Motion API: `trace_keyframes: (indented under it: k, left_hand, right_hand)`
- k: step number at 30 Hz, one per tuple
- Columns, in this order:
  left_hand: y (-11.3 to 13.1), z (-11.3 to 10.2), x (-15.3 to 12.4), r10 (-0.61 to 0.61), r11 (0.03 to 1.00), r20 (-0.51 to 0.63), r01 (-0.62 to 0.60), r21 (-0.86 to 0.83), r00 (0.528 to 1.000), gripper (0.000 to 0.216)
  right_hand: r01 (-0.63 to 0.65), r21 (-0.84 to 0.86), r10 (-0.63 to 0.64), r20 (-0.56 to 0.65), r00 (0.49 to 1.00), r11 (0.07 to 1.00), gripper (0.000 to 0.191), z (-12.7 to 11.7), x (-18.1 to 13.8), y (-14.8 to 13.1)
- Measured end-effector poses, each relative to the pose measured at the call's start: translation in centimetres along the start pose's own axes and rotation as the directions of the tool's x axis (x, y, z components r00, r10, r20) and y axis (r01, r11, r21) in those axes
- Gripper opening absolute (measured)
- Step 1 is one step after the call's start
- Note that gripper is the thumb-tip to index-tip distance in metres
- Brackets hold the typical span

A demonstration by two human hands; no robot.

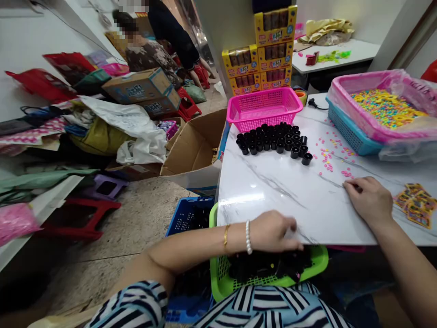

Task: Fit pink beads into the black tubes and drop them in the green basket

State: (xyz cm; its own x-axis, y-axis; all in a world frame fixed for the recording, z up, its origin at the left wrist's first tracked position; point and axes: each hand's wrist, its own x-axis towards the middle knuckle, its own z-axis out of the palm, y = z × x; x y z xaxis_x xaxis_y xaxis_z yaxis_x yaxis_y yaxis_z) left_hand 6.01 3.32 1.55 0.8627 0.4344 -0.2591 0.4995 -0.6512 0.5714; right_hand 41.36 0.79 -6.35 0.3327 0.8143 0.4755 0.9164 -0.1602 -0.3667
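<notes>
My left hand (273, 231), with a white bead bracelet at its wrist, hovers at the table's near edge above a green basket (217, 273). Its thumb and forefinger are apart, with nothing visible between them. Inside that basket lie black cups (256, 266), partly hidden by my arm. On the white marbled table (259, 191) rests my right hand (370, 198), fingers curled in; whatever they hold, if anything, is hidden. Loose pink beads (328, 161) lie just beyond it, and a pile of printed cards (415, 204) sits to its right. Small black cups (273, 139) stand grouped farther back.
Behind the cups is a pink basket (264, 107). A pink tray (341, 98) of colourful beads sits on a blue basket (351, 132) at right. Yellow boxes (275, 45) are stacked behind. An open carton (191, 150) stands left of the table; two people are at the back.
</notes>
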Motion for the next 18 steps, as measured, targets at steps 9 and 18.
trace_keyframes:
  k: [9, 18]
  left_hand:
    - [-3.3, -6.9, 17.1, -0.194, 0.979, -0.541, 0.199, -0.049, 0.818, 0.056]
    - [-4.2, -5.4, 19.2, -0.141, 0.985, -0.592, 0.171, -0.005, 0.793, 0.046]
  right_hand:
    - [0.047, 0.247, -0.121, 0.295, 0.948, 0.968, 0.021, -1.0, -2.9, -5.3]
    - [-0.406, 0.356, 0.149, 0.571, 0.807, 0.842, 0.032, -1.2, 0.3, -4.8]
